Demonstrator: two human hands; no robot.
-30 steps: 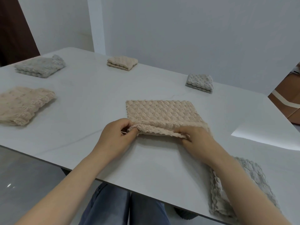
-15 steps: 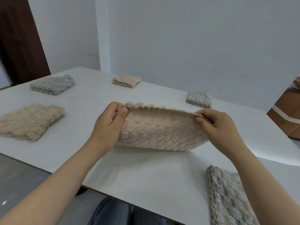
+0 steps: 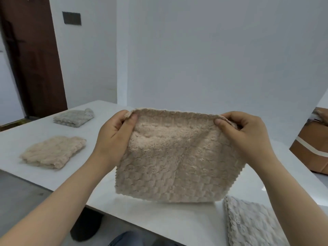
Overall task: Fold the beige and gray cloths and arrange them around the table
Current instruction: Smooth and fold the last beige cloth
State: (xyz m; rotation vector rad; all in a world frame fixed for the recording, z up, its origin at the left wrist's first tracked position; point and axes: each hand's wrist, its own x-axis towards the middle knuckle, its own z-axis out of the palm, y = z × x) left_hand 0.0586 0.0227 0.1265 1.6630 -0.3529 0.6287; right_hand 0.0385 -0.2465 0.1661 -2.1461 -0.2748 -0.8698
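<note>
Both forearms reach forward from the bottom corners of the view and rise toward the middle, the hands level with each other and well apart. The left hand [image 3: 115, 137] pinches the upper left corner of the held beige cloth [image 3: 177, 157], thumb on the near face and fingers curled behind. The right hand [image 3: 248, 135] pinches the upper right corner the same way, its thumb pressed on the near face.

The cloth is lifted over the near part of the white table [image 3: 159, 221] and hangs as a flat sheet facing the camera. Its top edge is stretched taut between the two hands and runs left to right, which is also its longer axis. The sides drop downward and taper slightly. Whether the lower edge touches the tabletop cannot be told.

Four cloths show in all, two beige and two gray. Besides the held one, a folded beige cloth [image 3: 53, 152] lies on the table's left side. A folded gray cloth [image 3: 73, 118] sits beyond it, nearer the far left corner. A second gray cloth [image 3: 252, 224] lies flat at the near right edge, partly cut off by the frame.

A brown door [image 3: 35, 59] stands at the left and a cardboard box [image 3: 310, 148] at the right.
</note>
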